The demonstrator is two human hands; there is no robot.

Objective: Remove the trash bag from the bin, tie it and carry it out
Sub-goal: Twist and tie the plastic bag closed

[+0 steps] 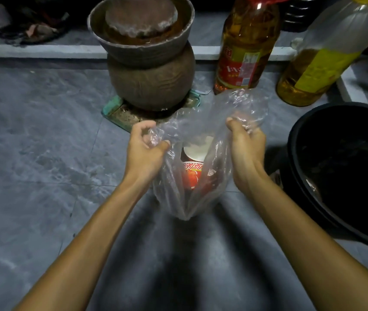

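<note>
Both hands are clenched on the top of the clear trash bag point(187, 194), one bunch of film each. Left hand point(146, 151) pinches the left side of the bag mouth, thumb and fingers closed around crumpled plastic. Right hand point(245, 149) grips the right side, with loose film sticking up and over its fingers. Mouth is open between the two grips.

Bag body hangs below and between the hands, out of the bin, over the grey tile floor point(32, 142); can't tell whether its bottom touches the floor. Inside: a red and white paper cup point(194, 167), upright, open end up, sitting low in the bag between the wrists.

Black bin point(344, 167) stands to the right, near the right forearm, apart from the bag. Clay jar point(149, 61) behind the bag, two oil bottles point(243, 46) further back right.
</note>
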